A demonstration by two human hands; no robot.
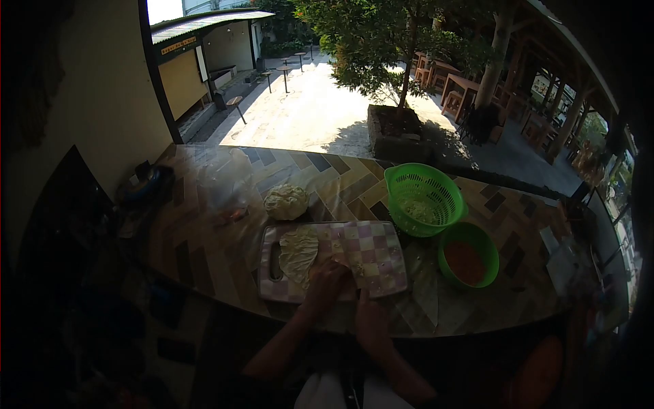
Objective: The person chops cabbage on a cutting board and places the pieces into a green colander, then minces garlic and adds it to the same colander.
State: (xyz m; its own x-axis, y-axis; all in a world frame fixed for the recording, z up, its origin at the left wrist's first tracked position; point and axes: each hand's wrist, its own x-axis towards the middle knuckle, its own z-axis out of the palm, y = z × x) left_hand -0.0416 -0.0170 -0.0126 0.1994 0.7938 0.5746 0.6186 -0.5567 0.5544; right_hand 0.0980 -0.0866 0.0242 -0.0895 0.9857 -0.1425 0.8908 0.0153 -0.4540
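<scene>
A checkered cutting board [375, 249] lies near the counter's front edge. On its left part rests a pale cabbage leaf [298, 254]. My left hand [328, 278] is on the board at the leaf's lower right, fingers bent and pressed down; what lies under them is hidden. Just to its right, my right hand [371, 315] is closed round a knife handle [364, 294] at the board's front edge; the blade is too dark to make out. Small pale shreds lie on the board's right part. Behind the board sits a cabbage head [286, 202].
A green strainer basket [395, 178] with pale shreds stands behind the board's right corner. Next to it, a green bowl [495, 258] holds something orange. A clear plastic bag [225, 178] lies at the back left of the patterned counter [197, 255].
</scene>
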